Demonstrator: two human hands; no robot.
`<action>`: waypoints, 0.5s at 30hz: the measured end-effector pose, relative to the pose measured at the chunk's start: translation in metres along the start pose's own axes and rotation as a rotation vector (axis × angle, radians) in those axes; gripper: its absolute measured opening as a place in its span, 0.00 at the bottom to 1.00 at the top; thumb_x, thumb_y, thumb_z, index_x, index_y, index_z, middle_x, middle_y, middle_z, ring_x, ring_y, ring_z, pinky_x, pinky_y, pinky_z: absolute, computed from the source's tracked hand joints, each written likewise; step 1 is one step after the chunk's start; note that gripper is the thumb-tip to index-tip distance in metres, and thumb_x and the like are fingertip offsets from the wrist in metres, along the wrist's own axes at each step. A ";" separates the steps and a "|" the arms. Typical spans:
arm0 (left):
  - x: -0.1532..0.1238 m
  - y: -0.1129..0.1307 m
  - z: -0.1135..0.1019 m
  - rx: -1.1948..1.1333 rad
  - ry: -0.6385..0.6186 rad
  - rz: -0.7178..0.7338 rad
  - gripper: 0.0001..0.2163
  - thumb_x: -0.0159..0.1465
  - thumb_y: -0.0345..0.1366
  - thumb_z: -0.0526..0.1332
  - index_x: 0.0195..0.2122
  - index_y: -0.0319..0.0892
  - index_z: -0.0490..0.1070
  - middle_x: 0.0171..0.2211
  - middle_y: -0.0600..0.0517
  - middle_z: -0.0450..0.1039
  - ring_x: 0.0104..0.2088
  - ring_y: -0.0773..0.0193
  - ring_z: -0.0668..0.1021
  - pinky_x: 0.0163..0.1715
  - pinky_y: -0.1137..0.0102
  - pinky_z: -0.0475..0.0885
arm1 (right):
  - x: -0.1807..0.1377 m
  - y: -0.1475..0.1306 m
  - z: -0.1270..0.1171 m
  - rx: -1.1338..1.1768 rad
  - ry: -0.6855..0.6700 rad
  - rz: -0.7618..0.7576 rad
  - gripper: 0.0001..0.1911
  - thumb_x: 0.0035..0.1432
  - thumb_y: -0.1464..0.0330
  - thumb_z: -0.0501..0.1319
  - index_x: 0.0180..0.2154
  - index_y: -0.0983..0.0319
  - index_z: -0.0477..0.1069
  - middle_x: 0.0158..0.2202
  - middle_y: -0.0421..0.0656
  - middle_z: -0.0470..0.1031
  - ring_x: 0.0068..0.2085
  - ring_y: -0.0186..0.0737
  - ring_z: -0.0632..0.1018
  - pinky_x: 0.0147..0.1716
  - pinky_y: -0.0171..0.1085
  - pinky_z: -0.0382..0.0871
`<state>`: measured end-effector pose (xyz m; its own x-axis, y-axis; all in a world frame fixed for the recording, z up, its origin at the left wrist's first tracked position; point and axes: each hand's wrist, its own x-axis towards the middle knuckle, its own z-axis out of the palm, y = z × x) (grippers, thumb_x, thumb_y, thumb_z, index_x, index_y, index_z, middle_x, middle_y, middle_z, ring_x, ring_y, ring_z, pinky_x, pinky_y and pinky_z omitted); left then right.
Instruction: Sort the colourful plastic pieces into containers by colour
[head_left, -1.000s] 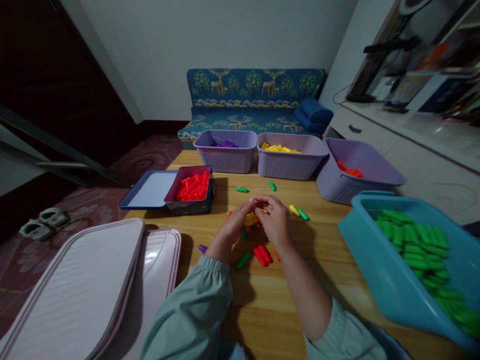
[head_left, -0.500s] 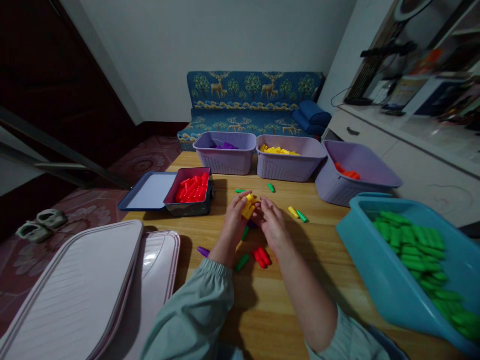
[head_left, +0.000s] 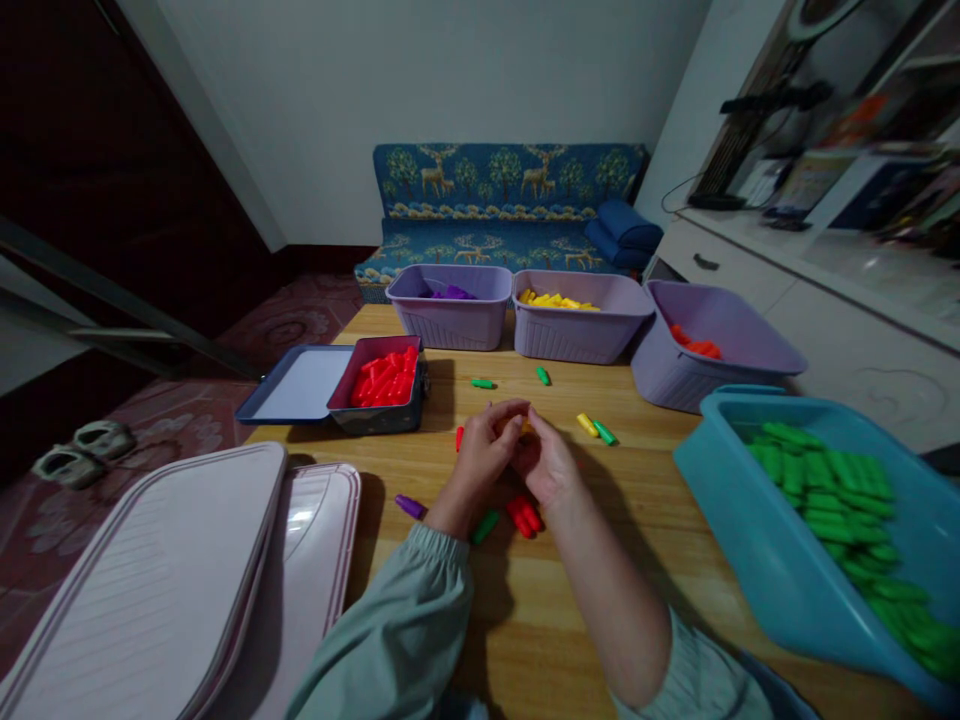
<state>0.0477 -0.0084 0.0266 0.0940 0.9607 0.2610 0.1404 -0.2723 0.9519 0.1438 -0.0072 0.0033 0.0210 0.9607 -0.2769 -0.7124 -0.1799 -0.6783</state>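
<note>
My left hand [head_left: 486,455] and my right hand [head_left: 551,462] meet over the middle of the table. Between them a little of the yellow stubby plastic pieces [head_left: 526,427] shows, mostly hidden by my fingers. The left fingers curl over the cupped right palm, closed on the yellow pieces together with it. Just below the hands lie red pieces [head_left: 523,516] and a green piece [head_left: 484,526]. A purple piece [head_left: 410,506] is left of my left wrist. To the right of the hands, a yellow piece [head_left: 587,425] rests beside a green one [head_left: 604,433].
Purple bins [head_left: 450,325] stand along the back. A blue bin [head_left: 739,540] of green pieces is at right. An open tin box [head_left: 379,420] of red pieces sits at left, near pale lids [head_left: 150,580]. Two green pieces [head_left: 482,384] lie behind my hands.
My left hand has turned over and moved right against my right hand, covering the yellow pieces that showed in it. A green piece behind and a red piece at left are now uncovered.
</note>
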 end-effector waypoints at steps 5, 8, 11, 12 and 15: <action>0.001 -0.002 -0.004 -0.010 0.102 0.057 0.11 0.61 0.30 0.59 0.42 0.41 0.78 0.43 0.47 0.78 0.45 0.59 0.78 0.48 0.66 0.70 | -0.004 -0.005 0.004 0.155 0.089 0.032 0.05 0.54 0.73 0.61 0.35 0.59 0.71 0.31 0.38 0.79 0.32 0.33 0.80 0.32 0.34 0.77; 0.004 -0.014 -0.009 -0.022 0.240 0.027 0.09 0.60 0.30 0.59 0.39 0.41 0.78 0.41 0.47 0.78 0.42 0.61 0.78 0.46 0.67 0.71 | -0.007 -0.011 0.005 0.160 0.096 0.053 0.04 0.56 0.72 0.60 0.35 0.60 0.70 0.33 0.40 0.79 0.34 0.35 0.81 0.34 0.36 0.78; 0.007 -0.025 -0.014 0.025 0.258 -0.045 0.08 0.59 0.30 0.60 0.38 0.40 0.77 0.38 0.46 0.78 0.38 0.61 0.78 0.41 0.67 0.72 | -0.007 -0.016 0.003 0.170 0.084 0.083 0.03 0.57 0.72 0.59 0.35 0.60 0.70 0.31 0.41 0.79 0.35 0.36 0.81 0.34 0.37 0.78; 0.008 -0.028 -0.015 0.067 0.221 -0.052 0.08 0.58 0.29 0.61 0.38 0.40 0.77 0.38 0.46 0.78 0.38 0.61 0.78 0.41 0.67 0.72 | -0.007 -0.017 0.002 0.169 0.081 0.087 0.04 0.57 0.72 0.58 0.35 0.60 0.70 0.31 0.41 0.79 0.36 0.36 0.81 0.34 0.37 0.78; 0.008 -0.033 -0.017 0.258 0.083 0.009 0.10 0.54 0.27 0.63 0.37 0.41 0.77 0.37 0.46 0.77 0.39 0.59 0.77 0.43 0.65 0.71 | -0.004 -0.021 -0.003 0.147 0.076 0.093 0.05 0.57 0.73 0.58 0.35 0.59 0.71 0.33 0.41 0.80 0.37 0.36 0.81 0.36 0.39 0.78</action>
<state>0.0268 0.0091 -0.0001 0.0170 0.9565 0.2913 0.3872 -0.2749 0.8800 0.1604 -0.0082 0.0166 -0.0008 0.9215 -0.3883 -0.8087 -0.2290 -0.5418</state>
